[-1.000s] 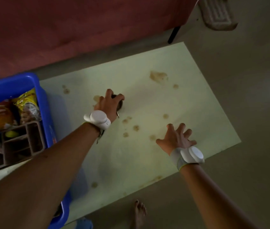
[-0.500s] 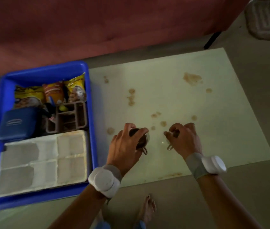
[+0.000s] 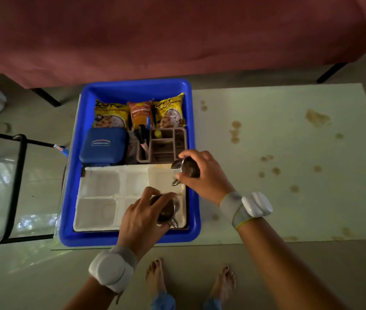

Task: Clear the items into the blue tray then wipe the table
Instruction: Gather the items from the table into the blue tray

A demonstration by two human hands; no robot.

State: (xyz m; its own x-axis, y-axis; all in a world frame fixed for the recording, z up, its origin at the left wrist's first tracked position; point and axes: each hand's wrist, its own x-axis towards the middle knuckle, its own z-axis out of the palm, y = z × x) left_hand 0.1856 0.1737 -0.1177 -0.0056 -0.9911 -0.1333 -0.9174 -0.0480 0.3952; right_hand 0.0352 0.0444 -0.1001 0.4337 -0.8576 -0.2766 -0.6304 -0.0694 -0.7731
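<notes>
A: Head view, nearest first: what is seen?

B: Two bare feet [image 3: 223, 280] are seen on the floor at the bottom edge. Above them, two hands are held over the blue tray [image 3: 191, 121], each with a white band worn at the wrist.

A: What is gripped?

B: Two small metal cups are counted. One cup [image 3: 166, 210] is clasped from above by the left hand [image 3: 141, 218] over the near right compartment of the white divided plate [image 3: 101, 193]. The second cup [image 3: 187, 167] is pinched by the right hand [image 3: 204, 175] over the plate's far right corner. Whether either cup touches the plate cannot be told.

A: And further back in the tray?

B: One blue lidded box [image 3: 103, 146] and one brown cutlery holder [image 3: 162, 144] are set side by side beyond the plate. Three snack packets [image 3: 110, 115] are stood along the far wall.

A: The table?

B: The pale table top [image 3: 289, 198] to the right is marked by many brown stains [image 3: 317, 117]. A red cloth [image 3: 177, 30] is hung beyond.
</notes>
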